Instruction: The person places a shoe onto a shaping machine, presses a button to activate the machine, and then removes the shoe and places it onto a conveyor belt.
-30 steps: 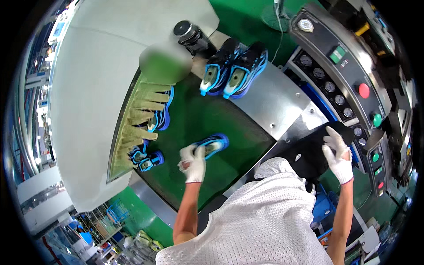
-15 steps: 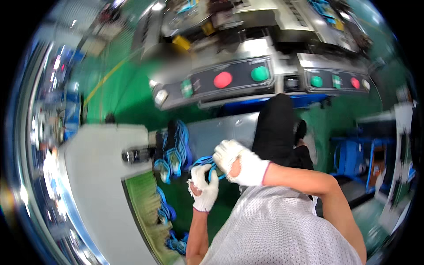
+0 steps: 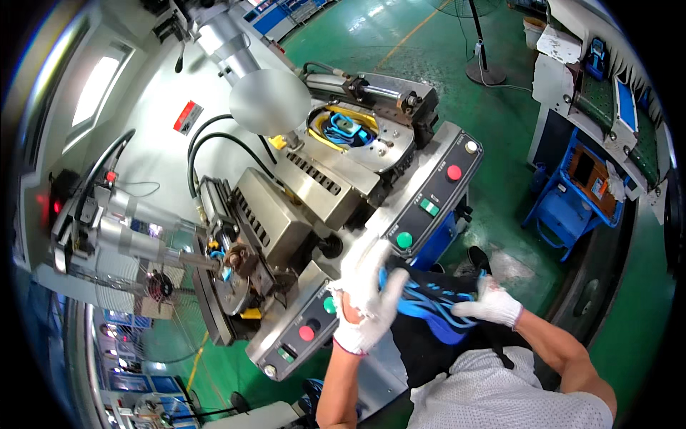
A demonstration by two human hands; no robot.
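A black shoe with blue laces (image 3: 432, 304) is held over my lap, between my two gloved hands. My right hand (image 3: 491, 304), in a white knit glove, has its fingers closed on the shoe's right end. At the other end is my left hand (image 3: 368, 293), also gloved, with its thumb apart from its raised, slightly blurred fingers. The thumb overlaps the shoe's left end; whether it touches is unclear. Beyond my hands, another blue-laced shoe (image 3: 346, 130) sits inside a yellow-edged mould on the metal machine (image 3: 314, 182).
Control panels with red and green buttons (image 3: 429, 204) line the machine's near side. Hoses (image 3: 229, 146) loop behind it. A blue cart (image 3: 572, 204) stands at right, below a conveyor (image 3: 597, 118). A standing fan (image 3: 486, 71) is at the far right. Several laced items lie at lower left, partly hidden.
The view has swung round toward the machine. Both hands were low at left by several blue-laced shoes; now they are over my lap with one shoe, the right hand gripping it.
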